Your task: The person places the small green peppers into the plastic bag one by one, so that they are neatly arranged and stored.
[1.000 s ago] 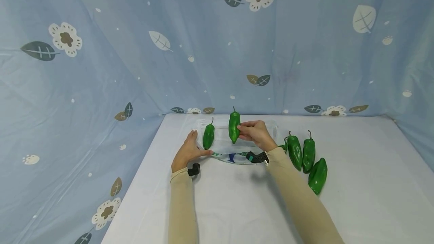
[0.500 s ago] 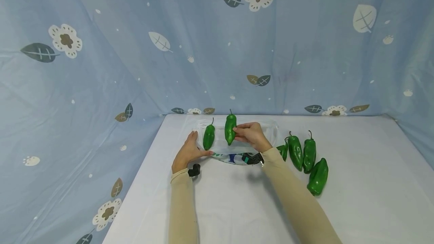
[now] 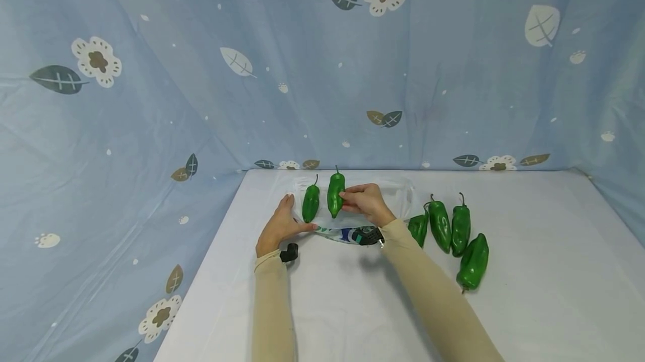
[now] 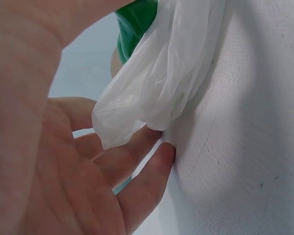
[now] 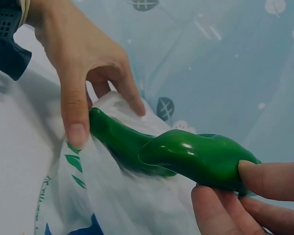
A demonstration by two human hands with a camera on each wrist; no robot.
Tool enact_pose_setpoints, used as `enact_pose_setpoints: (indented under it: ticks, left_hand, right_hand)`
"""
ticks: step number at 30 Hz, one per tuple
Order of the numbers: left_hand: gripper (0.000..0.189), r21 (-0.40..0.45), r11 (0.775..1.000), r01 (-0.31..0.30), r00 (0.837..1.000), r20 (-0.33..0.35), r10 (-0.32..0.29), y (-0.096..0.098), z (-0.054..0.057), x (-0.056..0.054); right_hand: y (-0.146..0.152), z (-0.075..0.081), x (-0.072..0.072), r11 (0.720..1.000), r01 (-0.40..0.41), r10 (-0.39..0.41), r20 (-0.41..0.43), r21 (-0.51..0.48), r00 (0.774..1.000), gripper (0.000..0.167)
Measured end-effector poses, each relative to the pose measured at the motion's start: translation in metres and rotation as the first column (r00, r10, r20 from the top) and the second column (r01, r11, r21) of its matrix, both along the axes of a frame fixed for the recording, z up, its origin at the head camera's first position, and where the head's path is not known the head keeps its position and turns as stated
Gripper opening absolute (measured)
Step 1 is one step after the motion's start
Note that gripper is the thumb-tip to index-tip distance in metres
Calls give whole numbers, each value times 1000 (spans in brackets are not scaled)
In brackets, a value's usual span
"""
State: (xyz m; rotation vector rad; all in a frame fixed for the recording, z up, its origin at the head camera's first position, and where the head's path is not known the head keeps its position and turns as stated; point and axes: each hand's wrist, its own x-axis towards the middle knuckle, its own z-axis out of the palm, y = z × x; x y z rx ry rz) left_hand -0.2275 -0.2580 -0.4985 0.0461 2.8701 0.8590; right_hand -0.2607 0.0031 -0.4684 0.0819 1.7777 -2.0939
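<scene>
My right hand (image 3: 367,203) pinches a green pepper (image 3: 335,197) by its side between thumb and fingers, stem pointing away. The held pepper is over a white plastic bag (image 3: 325,220) with green and blue print. On the bag's left part lies another green pepper (image 3: 311,203). Beside that one, my left hand (image 3: 279,229) rests at the bag's left end, thumb along the near edge and fingers spread behind. In the left wrist view, loose fingers (image 4: 142,188) lie around the crumpled bag end. The right wrist view has the held pepper partly overlapping the lying one.
Several more green peppers (image 3: 461,230) lie on the white table (image 3: 544,272) to the right of the bag; the leftmost (image 3: 417,229) is partly behind my right sleeve. A blue patterned curtain (image 3: 302,71) hangs behind and at the left.
My right hand has moved left and slightly nearer with the held pepper, closer to the one on the bag. The leftmost loose pepper shows more now. My left hand has stayed in place.
</scene>
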Motion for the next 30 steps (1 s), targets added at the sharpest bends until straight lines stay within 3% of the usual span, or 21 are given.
enact_pose_setpoints:
  ticks: [30]
  left_hand:
    - [128, -7, 1000, -5, 1000, 12, 5, 1, 4, 2]
  right_hand:
    - [-25, -17, -3, 997, -17, 16, 17, 79, 1000, 41]
